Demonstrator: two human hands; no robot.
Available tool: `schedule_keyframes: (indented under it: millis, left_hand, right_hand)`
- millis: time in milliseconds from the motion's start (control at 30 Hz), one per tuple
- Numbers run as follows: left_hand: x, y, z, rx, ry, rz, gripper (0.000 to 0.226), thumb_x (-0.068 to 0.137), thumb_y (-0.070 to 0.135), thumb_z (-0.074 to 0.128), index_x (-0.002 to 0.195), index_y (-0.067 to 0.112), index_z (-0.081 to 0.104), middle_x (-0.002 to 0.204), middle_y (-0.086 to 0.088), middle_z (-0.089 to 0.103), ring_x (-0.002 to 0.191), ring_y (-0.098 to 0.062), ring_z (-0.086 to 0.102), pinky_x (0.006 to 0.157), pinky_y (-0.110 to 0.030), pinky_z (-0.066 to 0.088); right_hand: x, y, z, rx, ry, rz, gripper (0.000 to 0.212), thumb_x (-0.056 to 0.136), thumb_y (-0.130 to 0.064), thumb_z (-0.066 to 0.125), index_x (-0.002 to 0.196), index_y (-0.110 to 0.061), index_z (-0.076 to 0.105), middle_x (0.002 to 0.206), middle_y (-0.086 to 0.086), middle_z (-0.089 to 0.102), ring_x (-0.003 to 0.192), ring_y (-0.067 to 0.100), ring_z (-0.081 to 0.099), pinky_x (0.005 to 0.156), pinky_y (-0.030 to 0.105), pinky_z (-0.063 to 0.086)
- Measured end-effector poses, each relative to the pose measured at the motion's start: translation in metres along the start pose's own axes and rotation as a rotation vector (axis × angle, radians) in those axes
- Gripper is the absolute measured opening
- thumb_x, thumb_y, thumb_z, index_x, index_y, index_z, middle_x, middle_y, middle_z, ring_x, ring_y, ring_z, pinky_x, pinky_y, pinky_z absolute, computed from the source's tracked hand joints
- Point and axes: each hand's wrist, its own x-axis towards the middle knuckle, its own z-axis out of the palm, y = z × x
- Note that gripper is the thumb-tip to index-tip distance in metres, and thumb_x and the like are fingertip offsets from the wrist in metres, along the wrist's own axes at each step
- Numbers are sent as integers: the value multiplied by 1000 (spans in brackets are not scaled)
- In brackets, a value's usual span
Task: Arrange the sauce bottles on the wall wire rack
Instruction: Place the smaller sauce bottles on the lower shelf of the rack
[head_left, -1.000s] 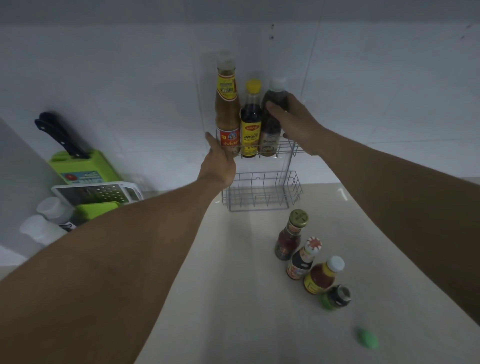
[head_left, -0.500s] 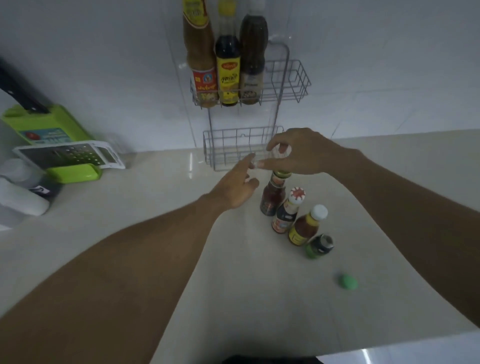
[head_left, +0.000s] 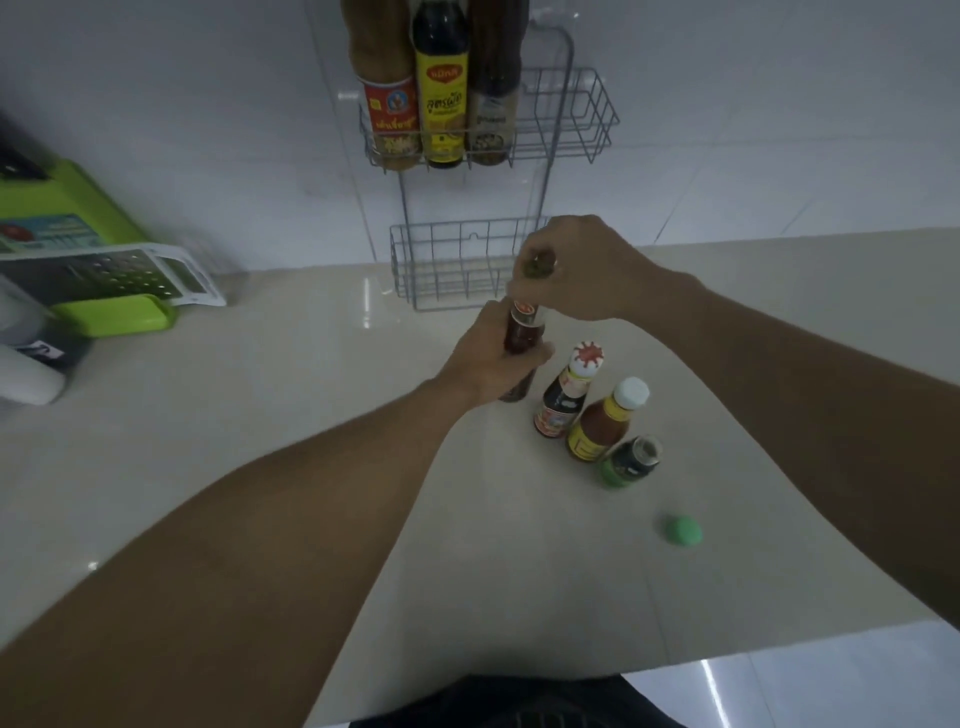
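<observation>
— Countertop (head_left: 311, 441) and surroundings, please.

— Pale, glossy surface, meeting a white tiled wall (head_left: 182, 104) along its back edge.

— Item under handling?

— One sauce bottle (head_left: 522, 332), dark red contents, near the middle of the surface and just in front of the rack. Left hand (head_left: 488, 366) has its fingers curled round the body. Right hand (head_left: 587, 270) comes over the top, fingertips bunched tight on the greenish cap (head_left: 540, 265). Fingers cover the join between cap and neck. Base is hidden behind the left hand; whether it rests on the surface cannot be told.

— Other stock on the surface?

— Three items in a diagonal row from the held bottle toward the front right corner. First, just beside it, a dark bottle with a red-and-white cap (head_left: 563, 400). Next, close against that one, an orange-brown bottle with a white cap (head_left: 600, 421) and a yellow label. Last, a small dark jar with a green base (head_left: 628, 462). A round green lid (head_left: 684, 530) lies alone, apart from the row, nearer the front edge.

— Rack?

— Wire rack (head_left: 584, 124) on the wall, two baskets. Upper basket (head_left: 597, 111) carries three tall bottles side by side at its left end: red-label bottle (head_left: 389, 109), yellow-label bottle (head_left: 441, 104), dark brown bottle (head_left: 491, 104). Tops are cut off by the frame. Lower basket (head_left: 447, 270) sits at the back edge, just above the surface.

— Anything further?

— Back left corner: a green slicer box (head_left: 67, 208) with a metal grater (head_left: 104, 270) lying across it, and white containers (head_left: 26, 374) at the left edge.
</observation>
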Motion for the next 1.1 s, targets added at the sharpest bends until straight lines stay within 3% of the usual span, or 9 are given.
schedule_keyframes:
  millis: [133,267,433,533,633,700,867,967,1100]
  left_hand:
    - [-4,13,-1,-167,291,-66,26,75,25,67,98,18,58,94,-5,66,86,-23,65,79,-44,57]
    - [-15,22,-2,-152,495,-125,23,73,30,67,94,22,60,84,5,69,81,-22,66,74,-38,56]
    - [-28,27,-13,2,680,-188,13,75,35,65,81,24,61,76,7,67,71,-19,65,68,-33,53]
    - [-35,29,-18,-3,713,-203,11,75,31,65,80,22,61,74,6,68,70,-20,66,70,-35,56]
    - [-39,29,-29,-50,702,-218,11,74,28,67,71,22,58,69,5,67,67,-20,66,66,-36,58]
    - [-40,29,-35,-35,703,-219,15,74,29,68,69,23,55,68,5,65,65,-21,65,64,-34,56]
    - [-42,32,-30,66,716,-244,12,79,30,66,83,22,59,76,5,66,68,-21,63,69,-33,53]
    - [-41,30,-35,54,646,-223,9,79,29,66,83,22,61,77,5,67,71,-22,66,71,-36,57]
    - [-37,34,-41,45,640,-230,8,80,27,66,80,22,60,76,7,67,72,-23,66,71,-35,55]
  right_hand:
    - [17,-22,-9,-97,52,-101,17,84,-33,60,82,-20,70,74,-7,55,75,17,53,60,25,38]
    - [25,-42,-9,-346,85,-124,41,92,-41,44,60,-18,54,65,5,48,60,22,43,56,28,29]
    - [38,-66,-6,-651,-1,-2,55,94,-51,17,93,-14,57,88,9,56,76,29,48,59,33,31]
    - [41,-79,-13,-601,-70,-9,58,98,-62,21,91,-13,50,86,8,50,79,27,48,69,36,37]
    - [42,-79,-23,-464,-24,-303,57,98,-62,27,84,-20,64,77,1,61,70,21,54,63,32,39]
    - [40,-77,-21,-403,30,-398,46,99,-52,32,73,-24,58,70,0,61,63,20,52,56,29,34]
    - [46,-72,-1,-568,3,-191,70,85,-61,2,88,-14,55,81,9,55,73,29,48,55,28,24]
    - [48,-76,-13,-521,-23,-139,63,96,-66,20,78,-16,54,70,3,51,69,23,51,59,31,33]
    - [44,-73,-5,-433,90,-229,48,100,-52,30,69,-20,50,68,4,55,66,26,52,51,28,23]
